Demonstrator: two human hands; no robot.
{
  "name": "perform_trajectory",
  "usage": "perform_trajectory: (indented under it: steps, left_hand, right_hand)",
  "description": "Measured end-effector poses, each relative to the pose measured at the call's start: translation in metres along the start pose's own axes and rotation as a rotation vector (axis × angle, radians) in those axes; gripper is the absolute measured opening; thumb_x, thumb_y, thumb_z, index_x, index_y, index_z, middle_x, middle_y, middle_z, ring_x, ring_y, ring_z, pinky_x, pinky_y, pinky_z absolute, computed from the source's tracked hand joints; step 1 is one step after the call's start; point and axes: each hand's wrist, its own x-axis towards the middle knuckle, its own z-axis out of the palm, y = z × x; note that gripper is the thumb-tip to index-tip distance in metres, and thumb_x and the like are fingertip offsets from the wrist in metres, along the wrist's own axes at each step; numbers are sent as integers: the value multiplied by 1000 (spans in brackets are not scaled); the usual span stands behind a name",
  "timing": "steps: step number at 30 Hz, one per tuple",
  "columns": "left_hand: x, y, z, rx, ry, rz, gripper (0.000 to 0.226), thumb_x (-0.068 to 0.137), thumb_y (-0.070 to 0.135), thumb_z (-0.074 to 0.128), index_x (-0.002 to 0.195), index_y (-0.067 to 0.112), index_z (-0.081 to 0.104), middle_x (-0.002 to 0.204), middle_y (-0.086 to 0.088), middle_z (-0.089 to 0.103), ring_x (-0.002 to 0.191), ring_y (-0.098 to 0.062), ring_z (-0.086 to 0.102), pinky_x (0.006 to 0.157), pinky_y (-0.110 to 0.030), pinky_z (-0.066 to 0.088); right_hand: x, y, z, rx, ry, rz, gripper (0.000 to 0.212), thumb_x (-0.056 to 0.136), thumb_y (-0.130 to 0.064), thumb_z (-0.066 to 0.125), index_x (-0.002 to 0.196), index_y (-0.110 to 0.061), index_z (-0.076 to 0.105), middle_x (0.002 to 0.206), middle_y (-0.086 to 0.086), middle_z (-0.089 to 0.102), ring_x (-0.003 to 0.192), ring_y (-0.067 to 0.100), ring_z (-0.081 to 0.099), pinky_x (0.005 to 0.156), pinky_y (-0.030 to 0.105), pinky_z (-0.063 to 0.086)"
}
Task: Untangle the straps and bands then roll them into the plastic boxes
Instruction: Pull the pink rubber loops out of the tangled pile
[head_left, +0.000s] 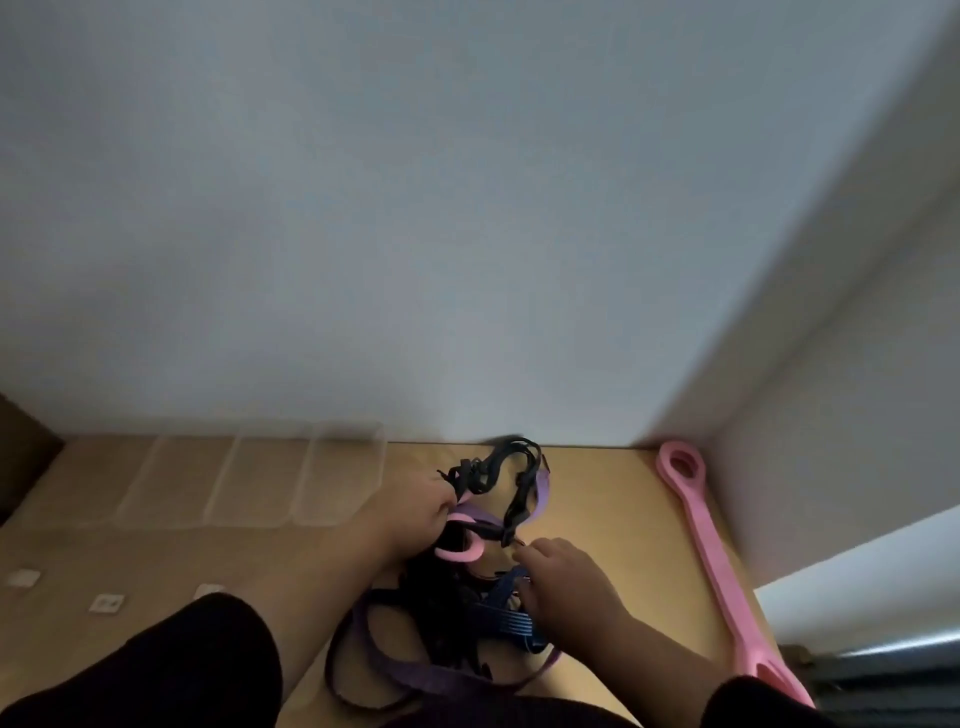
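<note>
The left hand (421, 506) grips a bunch of black strap (498, 470) and lifts it up out of the tangle (447, 603), fingers curled round the webbing. The right hand (563, 577) sits lower and nearer, its fingertips pinching at a strand by a small buckle; exactly which strand it has is hard to tell in the blur. The two hands are close together but not touching, working opposite sides of the same knot.

Under them the tangle lies on the tabletop (613, 499) — black, purple and blue straps with a pink band (460, 551) looped through. Both forearms reach forward from dark sleeves, the left stretched further out, the right bent in toward the body.

By my reading the task is barely begun: nothing looks separated from the heap. The row of clear plastic boxes (249, 480) stands against the wall to the left, and they appear to hold nothing. A long pink resistance band (719, 566) lies flat along the right edge, apart from the heap — not yet rolled.
</note>
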Motion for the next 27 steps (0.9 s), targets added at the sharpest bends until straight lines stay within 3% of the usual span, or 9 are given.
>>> perform_trajectory:
  steps: [3,7,11,15,19,22,24,27]
  left_hand:
    - [-20,-14,1,-32,26,-63,24,88,23,52,100,15,72,102,-4,67,97,-24,61,76,-30,44]
    - [-40,-31,5,-106,-7,-108,59,82,54,37,100,12,74,104,-6,68,97,-26,62,78,-33,48]
    - [-50,-36,24,-80,-31,-134,26,92,30,52,94,11,70,106,-6,65,98,-24,61,78,-30,43]
    - [-51,-39,35,-67,-52,-148,19,87,23,52,97,14,66,108,-6,65,102,-24,59,84,-33,47]
    - [-45,-34,38,-118,-13,-114,26,86,28,47,105,19,63,111,-2,63,107,-22,57,90,-36,49]
    - [-40,-25,34,-211,49,-127,17,93,30,51,104,21,59,111,2,61,106,-16,53,93,-32,45]
    - [-35,-19,29,-263,76,-134,13,97,33,48,98,24,57,102,4,62,95,-14,54,85,-30,44]
    - [-28,-13,20,-340,81,-119,28,103,40,37,91,24,57,88,7,59,80,-12,53,75,-34,45]
  right_hand:
    - [22,-14,6,7,2,-51,35,100,-30,44,128,-17,60,123,5,63,112,27,57,91,36,47]
    - [44,-32,11,39,-50,-72,41,103,-30,43,140,-18,53,131,4,60,116,27,55,92,37,45]
    - [56,-43,22,-26,-111,-69,41,97,-32,50,137,-22,53,138,2,56,121,28,54,95,39,47]
    - [55,-47,25,-112,-91,-24,36,102,-42,42,127,-22,57,129,3,56,115,28,54,91,38,47]
    - [51,-47,19,-3,12,39,39,100,-45,32,115,-23,60,117,-2,58,105,21,51,87,33,43]
    - [47,-46,3,211,145,84,31,103,-38,38,106,-19,62,99,-6,56,91,16,49,78,29,39]
    - [44,-47,-14,358,218,114,21,104,-29,45,104,-18,63,90,-10,52,82,10,45,71,25,35]
    - [39,-44,-37,444,322,182,19,104,-27,46,108,-20,63,89,-11,55,78,7,48,67,25,37]
